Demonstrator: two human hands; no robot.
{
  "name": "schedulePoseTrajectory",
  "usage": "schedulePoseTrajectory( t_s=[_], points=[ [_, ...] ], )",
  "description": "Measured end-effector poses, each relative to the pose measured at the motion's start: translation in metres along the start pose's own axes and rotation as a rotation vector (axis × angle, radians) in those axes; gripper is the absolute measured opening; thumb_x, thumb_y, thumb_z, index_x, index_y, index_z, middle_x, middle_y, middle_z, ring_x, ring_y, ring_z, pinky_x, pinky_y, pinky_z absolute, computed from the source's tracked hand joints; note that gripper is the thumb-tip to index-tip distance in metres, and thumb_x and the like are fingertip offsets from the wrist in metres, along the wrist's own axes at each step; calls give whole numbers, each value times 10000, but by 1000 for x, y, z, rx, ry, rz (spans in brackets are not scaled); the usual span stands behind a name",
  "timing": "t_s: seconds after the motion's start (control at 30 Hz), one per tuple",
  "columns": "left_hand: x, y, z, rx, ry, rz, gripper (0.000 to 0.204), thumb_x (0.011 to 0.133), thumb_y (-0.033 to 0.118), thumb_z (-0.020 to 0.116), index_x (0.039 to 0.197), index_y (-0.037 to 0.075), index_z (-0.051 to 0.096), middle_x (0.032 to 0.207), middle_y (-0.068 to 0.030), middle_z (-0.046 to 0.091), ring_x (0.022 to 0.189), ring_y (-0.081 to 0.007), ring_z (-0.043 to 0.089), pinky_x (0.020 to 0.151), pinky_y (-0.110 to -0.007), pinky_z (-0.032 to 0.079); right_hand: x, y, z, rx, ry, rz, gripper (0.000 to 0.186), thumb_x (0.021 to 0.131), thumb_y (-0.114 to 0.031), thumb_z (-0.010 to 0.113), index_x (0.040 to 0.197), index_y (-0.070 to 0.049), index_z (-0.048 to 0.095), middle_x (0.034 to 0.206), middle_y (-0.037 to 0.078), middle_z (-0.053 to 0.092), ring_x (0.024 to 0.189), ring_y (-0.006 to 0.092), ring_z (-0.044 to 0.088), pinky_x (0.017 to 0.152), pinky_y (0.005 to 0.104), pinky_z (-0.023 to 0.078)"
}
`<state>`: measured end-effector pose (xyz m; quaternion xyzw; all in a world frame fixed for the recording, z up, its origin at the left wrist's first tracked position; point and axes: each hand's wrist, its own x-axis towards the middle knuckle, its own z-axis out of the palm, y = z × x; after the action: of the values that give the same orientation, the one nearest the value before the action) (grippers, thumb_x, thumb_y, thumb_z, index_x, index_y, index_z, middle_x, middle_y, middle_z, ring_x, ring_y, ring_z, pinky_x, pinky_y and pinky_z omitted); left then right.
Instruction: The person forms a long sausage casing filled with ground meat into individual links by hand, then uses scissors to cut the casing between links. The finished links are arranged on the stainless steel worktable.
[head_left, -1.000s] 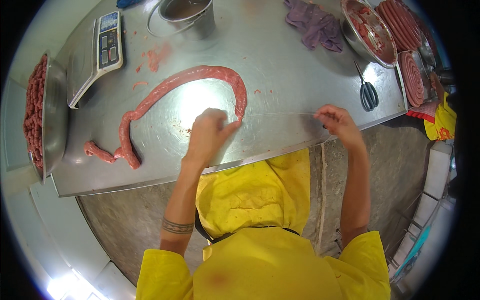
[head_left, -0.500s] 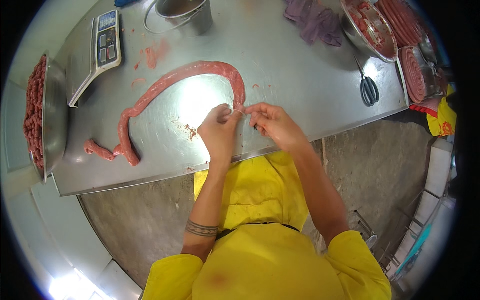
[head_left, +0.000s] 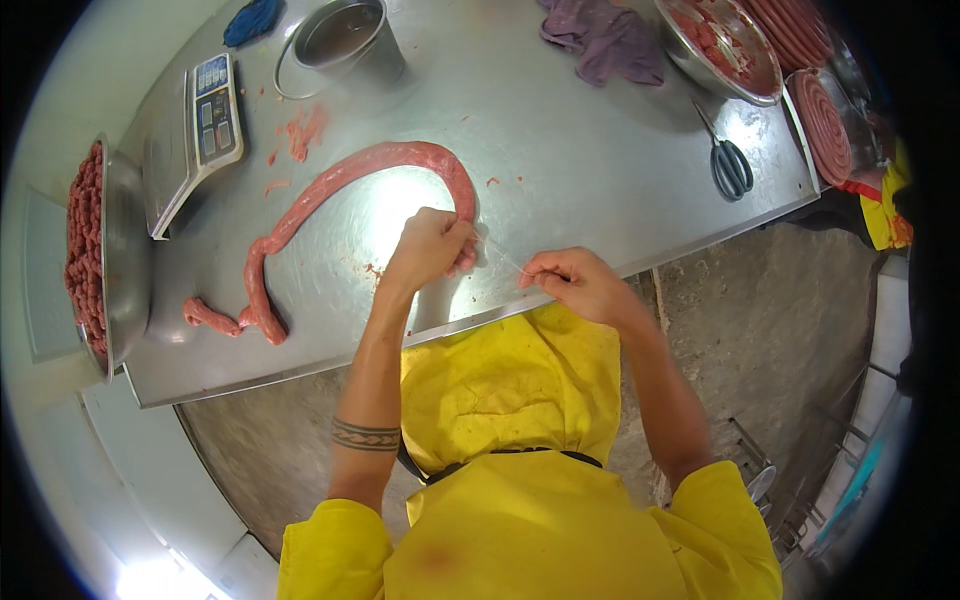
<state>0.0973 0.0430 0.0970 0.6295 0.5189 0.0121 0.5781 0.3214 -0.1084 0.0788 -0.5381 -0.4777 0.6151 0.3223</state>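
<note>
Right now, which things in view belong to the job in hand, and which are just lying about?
Apparently in the job:
sausage, one end in the left hand
thin string, pinched in the right hand

Seemingly just lying about, untouched:
scissors
scale
bucket
purple cloth

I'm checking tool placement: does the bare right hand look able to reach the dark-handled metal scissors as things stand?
Probably yes: nothing stands between the right hand and the scissors on the shiny steel table, though it holds a thin whitish string.
</note>
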Motion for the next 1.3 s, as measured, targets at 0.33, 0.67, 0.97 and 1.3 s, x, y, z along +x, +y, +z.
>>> schedulePoseTrajectory(
  t_s=[0.33,0.67,0.97,1.3],
  points=[
    [-8,-19,28,726,268,111,311,979,227,590,859,-31,716,822,-268,719,777,-443,724,722,-530,582,9,-16,-51,-429,466,-28,191,909,-150,598,880,8,702,666,87,612,645,145,574,629,322,477],
    [-15,-33,26,570,345,224,157,920,148,629,912,0,679,903,-247,725,808,-465,711,697,-531,580,20,-6,-41,-320,581,-113,178,905,-136,602,830,3,684,652,64,589,611,121,545,598,317,458],
    [-58,-43,-5,240,218,-114,289,918,151,736,1181,34,707,840,-140,687,839,-354,697,784,-412,551,15,-41,-21,-459,177,-239,153,898,-137,616,837,-24,700,649,107,619,585,181,585,607,340,462],
    [-36,-54,21,-1544,431,200,265,993,23,675,1237,-71,718,1149,-118,760,920,-165,713,740,-252,552,82,-68,52,325,133,210,395,1081,-162,575,1461,-65,535,936,-9,630,781,84,518,695,241,442]
  ],
)
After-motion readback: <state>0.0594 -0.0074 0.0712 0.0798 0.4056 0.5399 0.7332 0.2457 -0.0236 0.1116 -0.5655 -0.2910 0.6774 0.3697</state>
